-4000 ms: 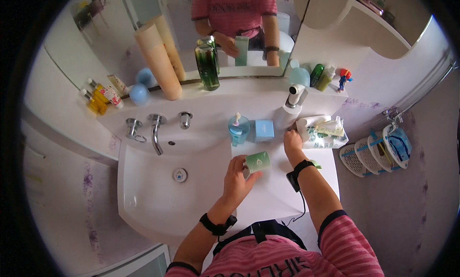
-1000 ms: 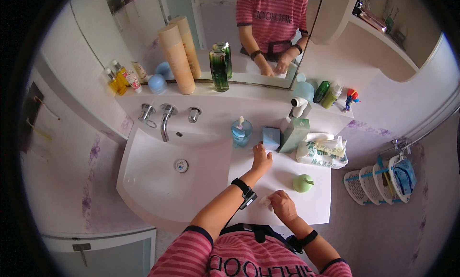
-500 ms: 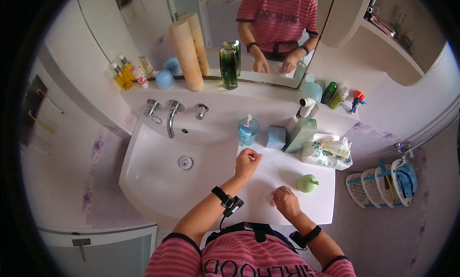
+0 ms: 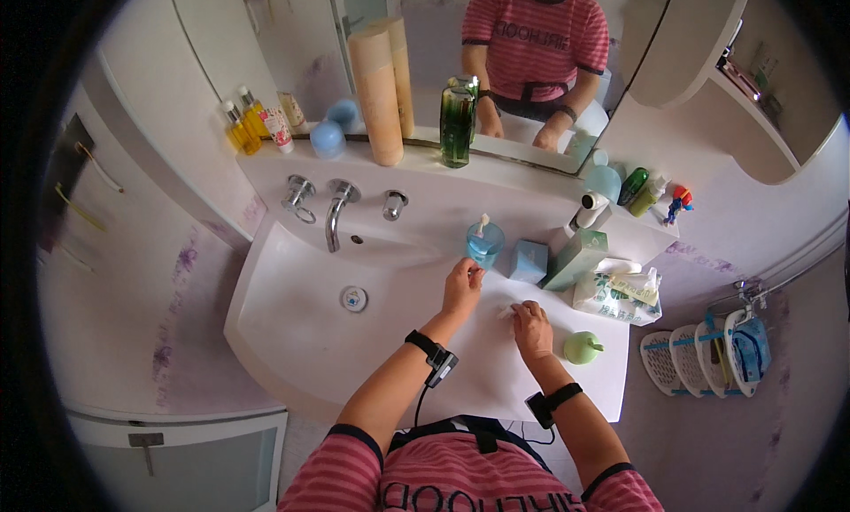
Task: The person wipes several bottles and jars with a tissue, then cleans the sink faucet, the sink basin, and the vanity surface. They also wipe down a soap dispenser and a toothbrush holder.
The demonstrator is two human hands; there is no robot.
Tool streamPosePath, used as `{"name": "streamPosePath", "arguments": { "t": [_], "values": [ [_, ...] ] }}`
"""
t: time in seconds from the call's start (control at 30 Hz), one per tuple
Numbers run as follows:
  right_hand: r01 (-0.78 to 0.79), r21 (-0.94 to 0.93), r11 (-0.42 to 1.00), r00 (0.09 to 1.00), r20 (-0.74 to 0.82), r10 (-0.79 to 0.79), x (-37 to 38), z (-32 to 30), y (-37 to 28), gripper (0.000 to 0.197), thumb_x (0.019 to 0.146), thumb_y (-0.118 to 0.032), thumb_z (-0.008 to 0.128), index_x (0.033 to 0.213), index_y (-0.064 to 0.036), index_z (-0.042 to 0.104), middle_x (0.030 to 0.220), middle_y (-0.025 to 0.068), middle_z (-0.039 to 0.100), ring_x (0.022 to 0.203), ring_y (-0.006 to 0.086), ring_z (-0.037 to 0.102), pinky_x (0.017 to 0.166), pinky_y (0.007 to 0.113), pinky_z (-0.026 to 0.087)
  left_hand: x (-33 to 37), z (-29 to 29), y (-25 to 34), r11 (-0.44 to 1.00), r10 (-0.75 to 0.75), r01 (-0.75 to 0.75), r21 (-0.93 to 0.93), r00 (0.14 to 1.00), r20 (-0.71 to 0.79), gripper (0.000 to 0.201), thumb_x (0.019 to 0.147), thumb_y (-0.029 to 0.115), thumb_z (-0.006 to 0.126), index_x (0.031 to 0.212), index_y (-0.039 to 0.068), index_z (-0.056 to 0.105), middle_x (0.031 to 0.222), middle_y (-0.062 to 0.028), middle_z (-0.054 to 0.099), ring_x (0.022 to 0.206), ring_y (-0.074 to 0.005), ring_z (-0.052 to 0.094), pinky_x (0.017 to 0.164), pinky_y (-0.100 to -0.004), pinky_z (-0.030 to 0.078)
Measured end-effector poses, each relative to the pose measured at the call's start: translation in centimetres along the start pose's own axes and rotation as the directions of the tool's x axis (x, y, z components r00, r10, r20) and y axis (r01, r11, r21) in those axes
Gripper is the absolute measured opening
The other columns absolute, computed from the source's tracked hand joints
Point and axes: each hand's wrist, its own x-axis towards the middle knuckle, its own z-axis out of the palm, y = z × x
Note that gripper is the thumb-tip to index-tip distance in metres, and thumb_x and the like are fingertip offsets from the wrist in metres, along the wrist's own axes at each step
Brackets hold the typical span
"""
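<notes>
My left hand (image 4: 462,287) is closed, fingers pinched together at the near side of a clear blue cup (image 4: 489,248). What it pinches, if anything, I cannot make out. A toothbrush (image 4: 482,220) stands in that cup. On the white counter (image 4: 482,370), my right hand (image 4: 533,330) is closed on a small crumpled white tissue (image 4: 506,312) that pokes out beside the fingertips. To the right of this hand sits a round green apple-shaped container (image 4: 582,347).
A white basin (image 4: 292,335) with a chrome faucet (image 4: 336,215) lies left. Behind the counter stand a blue box (image 4: 529,260), a green box (image 4: 577,257) and a tissue pack (image 4: 620,291). A tall peach bottle (image 4: 378,100) and green bottle (image 4: 458,123) line the ledge.
My right hand has moved forward across the counter with the tissue. My left hand has gone slightly forward, up to the blue cup. The whole view has shifted a little.
</notes>
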Motion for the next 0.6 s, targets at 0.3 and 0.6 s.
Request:
{"name": "streamPosePath", "arguments": {
  "t": [0.3, 0.6],
  "values": [
    [-0.045, -0.064, 0.997, 0.998, 0.029, 0.047, 0.1, 0.2, -0.3, 0.016, 0.081, -0.012, 0.056, 0.097, -0.0114, 0.06, 0.102, 0.0069, 0.055, 0.093, 0.0289, 0.055, 0.074, 0.04, 0.049, -0.7, 3.0, 1.4, 0.992, -0.057, 0.068, -0.103, 0.993, 0.106, 0.016, 0.084, 0.013, 0.062, 0.085, 0.0, 0.051, 0.081, -0.0172, 0.058, 0.071, -0.0328, 0.059, 0.065, -0.0386, 0.047],
    [-0.033, -0.088, 0.996, 0.999, 0.027, 0.035, -0.5, 0.9, -0.2, 0.023, 0.082, -0.012, 0.056, 0.104, -0.0091, 0.059, 0.103, 0.0102, 0.054, 0.094, 0.0307, 0.054, 0.077, 0.04, 0.049, -1.0, 1.0, 2.0, 1.0, -0.018, 0.019, -0.012, 0.997, 0.069, 0.035, 0.072, 0.01, 0.075, 0.097, 0.0, 0.053, 0.096, -0.0109, 0.059, 0.063, -0.0185, 0.061, 0.059, -0.0289, 0.05]
  ]
}}
